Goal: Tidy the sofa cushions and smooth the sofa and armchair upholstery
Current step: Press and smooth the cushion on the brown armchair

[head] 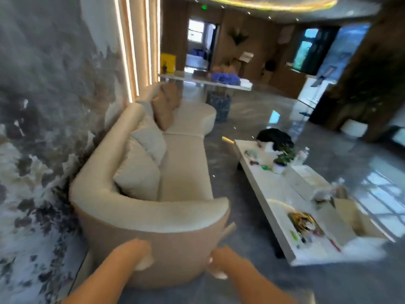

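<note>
step: smoothing sofa (186, 172) end arm, lower centre | left hand (133, 253) flat, fingers together on outer panel | right hand (219, 262) curled on panel edge, grip unclear | cushions (140, 165) along back, mid-left | next: likely work toward cushions | coffee table (274, 189) right: cardboard box (348, 218), contents unclear

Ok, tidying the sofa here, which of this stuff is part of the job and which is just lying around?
Part of the job:
cream sofa
cream cushions
tan cushions
left hand and right hand, both at the sofa's near end

Just lying about:
coffee table with its clutter
potted plant
water bottle
blue flowers on the far table
</note>
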A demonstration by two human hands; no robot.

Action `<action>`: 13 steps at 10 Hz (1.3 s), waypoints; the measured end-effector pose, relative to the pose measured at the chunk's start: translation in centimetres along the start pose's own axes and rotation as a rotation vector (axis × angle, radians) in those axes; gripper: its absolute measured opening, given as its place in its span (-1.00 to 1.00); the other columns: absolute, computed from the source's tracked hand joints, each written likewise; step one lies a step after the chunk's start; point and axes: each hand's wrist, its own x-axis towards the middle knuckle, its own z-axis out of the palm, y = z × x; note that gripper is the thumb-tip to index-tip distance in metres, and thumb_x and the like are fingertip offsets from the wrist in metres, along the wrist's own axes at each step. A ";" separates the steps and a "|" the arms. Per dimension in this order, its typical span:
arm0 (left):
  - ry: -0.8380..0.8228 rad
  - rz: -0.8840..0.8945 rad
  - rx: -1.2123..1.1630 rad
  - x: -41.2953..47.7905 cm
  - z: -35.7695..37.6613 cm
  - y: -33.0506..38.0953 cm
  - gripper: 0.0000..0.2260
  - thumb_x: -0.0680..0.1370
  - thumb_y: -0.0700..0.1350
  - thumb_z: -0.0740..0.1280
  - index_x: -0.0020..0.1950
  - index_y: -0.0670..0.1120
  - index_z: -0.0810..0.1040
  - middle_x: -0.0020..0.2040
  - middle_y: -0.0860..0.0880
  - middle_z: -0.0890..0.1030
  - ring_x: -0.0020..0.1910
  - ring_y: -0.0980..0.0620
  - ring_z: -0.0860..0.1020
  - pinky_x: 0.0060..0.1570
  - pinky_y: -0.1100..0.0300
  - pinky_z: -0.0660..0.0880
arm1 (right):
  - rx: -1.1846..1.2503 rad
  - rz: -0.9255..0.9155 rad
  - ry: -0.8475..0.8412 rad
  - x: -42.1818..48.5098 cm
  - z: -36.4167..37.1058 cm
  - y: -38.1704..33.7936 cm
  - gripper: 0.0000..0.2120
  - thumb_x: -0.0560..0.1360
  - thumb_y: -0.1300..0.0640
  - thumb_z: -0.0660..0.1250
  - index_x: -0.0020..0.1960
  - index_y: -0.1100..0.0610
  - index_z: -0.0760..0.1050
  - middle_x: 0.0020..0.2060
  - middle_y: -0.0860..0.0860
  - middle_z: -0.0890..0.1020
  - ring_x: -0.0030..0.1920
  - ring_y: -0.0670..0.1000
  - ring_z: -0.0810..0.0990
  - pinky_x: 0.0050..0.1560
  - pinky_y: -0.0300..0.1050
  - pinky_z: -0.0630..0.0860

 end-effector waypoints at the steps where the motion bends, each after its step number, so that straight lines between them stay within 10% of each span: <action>1: 0.067 0.126 -0.030 -4.0 0.8 4.6 -0.58 0.68 0.00 0.15 0.50 -0.13 0.40 0.50 -0.14 0.44 0.42 -0.16 0.47 0.37 0.02 0.43 | 0.038 -0.022 0.056 -7.3 0.0 3.8 -0.57 0.59 0.01 0.24 0.39 0.19 0.44 0.36 0.22 0.50 0.34 0.25 0.47 0.34 0.11 0.42; 4: -0.004 0.559 0.405 -11.7 9.6 29.3 -0.65 0.63 -0.06 0.17 0.02 -0.28 0.63 0.12 -0.30 0.66 0.19 -0.25 0.64 0.10 0.06 0.57 | 0.475 0.418 0.248 -28.8 7.8 22.3 -0.72 0.50 0.05 0.27 0.11 0.17 0.60 0.10 0.18 0.64 0.12 0.22 0.61 0.10 0.07 0.56; 6: -0.155 0.903 0.623 -20.7 20.1 41.9 -0.70 0.62 0.03 0.20 0.17 -0.03 0.66 0.26 -0.07 0.65 0.25 -0.11 0.57 0.22 0.11 0.48 | 0.716 0.799 0.131 -41.8 20.7 33.2 -0.70 0.55 -0.07 0.24 -0.14 0.15 0.56 -0.17 0.07 0.61 -0.20 0.11 0.58 -0.09 -0.07 0.48; 8: -0.275 1.020 0.787 -28.5 31.8 49.7 -0.72 0.59 0.03 0.22 0.15 0.00 0.66 0.21 -0.06 0.68 0.19 -0.09 0.61 0.24 0.06 0.51 | 0.856 1.125 0.108 -54.3 32.6 39.3 -0.56 0.53 -0.01 0.19 0.35 0.14 0.46 0.34 0.11 0.51 0.32 0.21 0.50 0.20 0.06 0.47; 13: -0.468 1.455 0.706 -56.5 61.3 65.4 -0.68 0.60 0.08 0.27 0.31 0.02 0.53 0.24 -0.04 0.64 0.19 -0.10 0.60 0.24 0.02 0.55 | 0.679 1.605 0.562 -85.1 47.5 49.9 -0.62 0.50 0.07 0.21 0.31 0.08 0.42 0.20 0.17 0.55 0.23 0.27 0.48 0.16 0.15 0.42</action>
